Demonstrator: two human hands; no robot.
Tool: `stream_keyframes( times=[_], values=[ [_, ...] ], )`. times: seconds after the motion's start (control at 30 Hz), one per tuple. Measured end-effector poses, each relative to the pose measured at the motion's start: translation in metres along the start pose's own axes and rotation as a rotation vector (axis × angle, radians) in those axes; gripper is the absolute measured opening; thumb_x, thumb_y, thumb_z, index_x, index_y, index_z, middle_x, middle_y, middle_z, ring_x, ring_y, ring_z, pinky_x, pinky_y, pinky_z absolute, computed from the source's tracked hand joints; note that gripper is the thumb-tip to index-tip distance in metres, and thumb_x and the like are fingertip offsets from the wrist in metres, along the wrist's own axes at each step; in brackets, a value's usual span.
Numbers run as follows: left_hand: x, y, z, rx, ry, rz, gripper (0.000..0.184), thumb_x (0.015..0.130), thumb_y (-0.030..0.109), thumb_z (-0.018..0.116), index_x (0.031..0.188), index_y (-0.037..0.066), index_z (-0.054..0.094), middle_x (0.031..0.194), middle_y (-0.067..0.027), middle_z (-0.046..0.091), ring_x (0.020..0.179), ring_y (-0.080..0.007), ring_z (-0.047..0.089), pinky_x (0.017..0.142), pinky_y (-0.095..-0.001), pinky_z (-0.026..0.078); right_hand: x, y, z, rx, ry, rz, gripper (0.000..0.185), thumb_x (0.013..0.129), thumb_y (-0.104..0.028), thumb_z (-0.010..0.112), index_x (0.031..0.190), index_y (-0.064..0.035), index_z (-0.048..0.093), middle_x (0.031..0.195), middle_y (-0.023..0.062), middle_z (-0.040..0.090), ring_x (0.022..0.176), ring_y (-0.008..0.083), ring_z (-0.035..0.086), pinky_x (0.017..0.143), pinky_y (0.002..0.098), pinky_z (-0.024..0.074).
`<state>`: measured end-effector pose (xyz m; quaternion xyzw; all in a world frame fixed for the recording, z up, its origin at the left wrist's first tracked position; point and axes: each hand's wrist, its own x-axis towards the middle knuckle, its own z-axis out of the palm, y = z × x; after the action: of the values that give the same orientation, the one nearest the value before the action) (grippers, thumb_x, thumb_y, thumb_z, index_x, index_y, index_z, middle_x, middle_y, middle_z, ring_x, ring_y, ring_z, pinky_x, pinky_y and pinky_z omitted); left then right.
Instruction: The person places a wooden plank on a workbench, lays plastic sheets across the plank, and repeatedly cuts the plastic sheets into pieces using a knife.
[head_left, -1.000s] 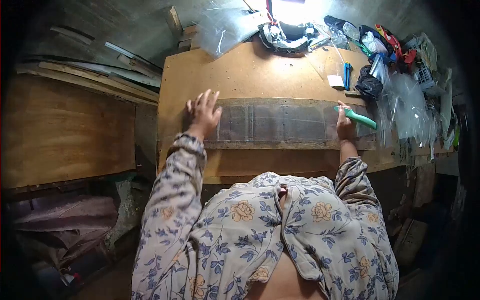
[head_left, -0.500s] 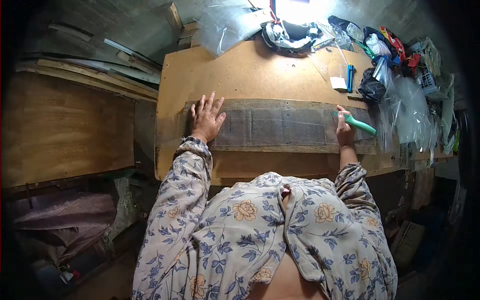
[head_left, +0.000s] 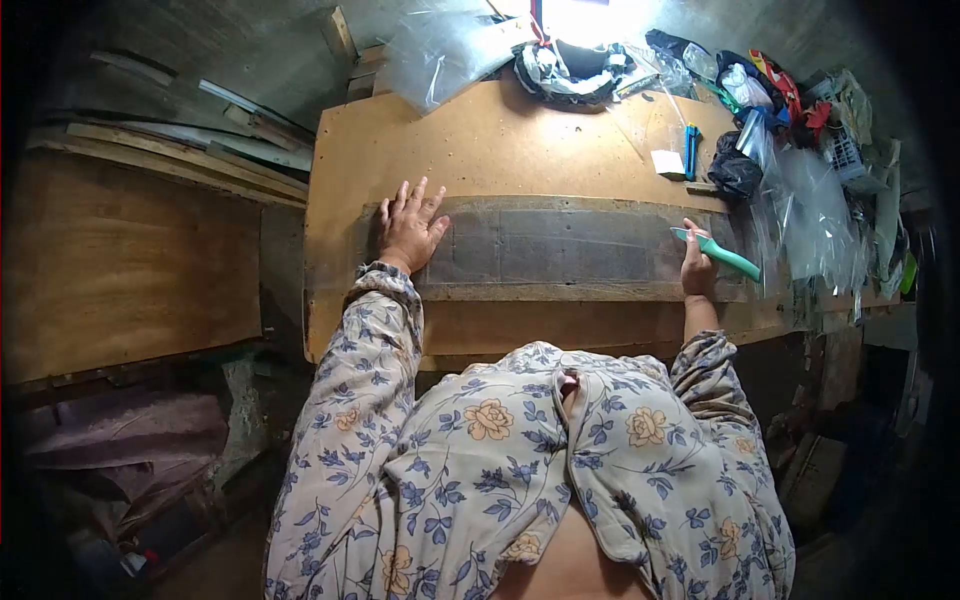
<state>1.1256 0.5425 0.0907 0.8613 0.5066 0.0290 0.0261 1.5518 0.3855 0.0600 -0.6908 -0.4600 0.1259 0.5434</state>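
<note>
My left hand (head_left: 408,235) lies flat with spread fingers on the left end of a long dark board (head_left: 545,245). Faint straight lines cross the board's worn surface; whether a clear sheet covers it I cannot tell. Over the board's right end, my right hand (head_left: 697,268) is closed around a green knife (head_left: 735,262). The knife's pale tip points up and left, while its handle sticks out to the right of the hand.
The board rests on a wooden table (head_left: 400,145). At the back right are a blue cutter (head_left: 691,150), a small white block (head_left: 668,164) and a black bag (head_left: 735,168). Clear plastic sheets (head_left: 815,220) hang at the right edge. Wooden planks (head_left: 180,160) lie left.
My right hand and the knife have shifted slightly right along the board. My left hand stays flat in its place, and the whole view has moved a little.
</note>
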Motion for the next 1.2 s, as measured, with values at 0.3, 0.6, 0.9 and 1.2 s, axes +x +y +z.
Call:
stream_keyframes(
  times=[0.3, 0.6, 0.9, 1.2],
  values=[
    [-0.001, -0.002, 0.002, 0.008, 0.066, 0.014, 0.047, 0.082, 0.038, 0.046, 0.126, 0.025, 0.038, 0.136, -0.0062, 0.025, 0.125, -0.0299, 0.021, 0.099, -0.0492, 0.015, -0.001, 0.008, 0.003, 0.0, 0.023, 0.052, 0.016, 0.084, -0.014, 0.047, 0.088, -0.0012, 0.056, 0.099, 0.0117, 0.06, 0.088, 0.0189, 0.055, 0.08, 0.0297, 0.0408],
    [-0.03, 0.027, 0.007, -0.132, 0.183, -0.156, 0.04, 0.078, 0.031, 0.052, 0.116, 0.018, 0.05, 0.128, -0.0077, 0.038, 0.118, -0.0294, 0.033, 0.094, -0.0531, 0.023, -0.001, -0.007, -0.001, -0.083, 0.001, 0.086, 0.019, 0.086, -0.014, 0.042, 0.094, -0.0022, 0.056, 0.099, 0.0093, 0.059, 0.086, 0.0181, 0.055, 0.078, 0.0283, 0.0412],
    [-0.028, 0.019, 0.0, -0.046, 0.05, -0.094, 0.045, 0.083, 0.032, 0.045, 0.127, 0.023, 0.038, 0.137, -0.0054, 0.025, 0.126, -0.0298, 0.019, 0.099, -0.0533, 0.012, -0.004, -0.001, 0.002, 0.006, 0.062, 0.075, 0.018, 0.086, -0.015, 0.045, 0.091, -0.0025, 0.056, 0.096, 0.0085, 0.06, 0.081, 0.0155, 0.055, 0.073, 0.0274, 0.0438],
    [-0.026, 0.017, 0.0, -0.024, 0.031, -0.068, 0.047, 0.084, 0.031, 0.044, 0.129, 0.024, 0.034, 0.138, -0.0062, 0.023, 0.126, -0.0322, 0.019, 0.099, -0.0534, 0.012, -0.007, -0.004, -0.004, -0.051, 0.033, 0.069, 0.017, 0.086, -0.016, 0.044, 0.09, -0.0023, 0.054, 0.098, 0.0103, 0.059, 0.083, 0.0187, 0.056, 0.075, 0.0287, 0.0441]
  ],
)
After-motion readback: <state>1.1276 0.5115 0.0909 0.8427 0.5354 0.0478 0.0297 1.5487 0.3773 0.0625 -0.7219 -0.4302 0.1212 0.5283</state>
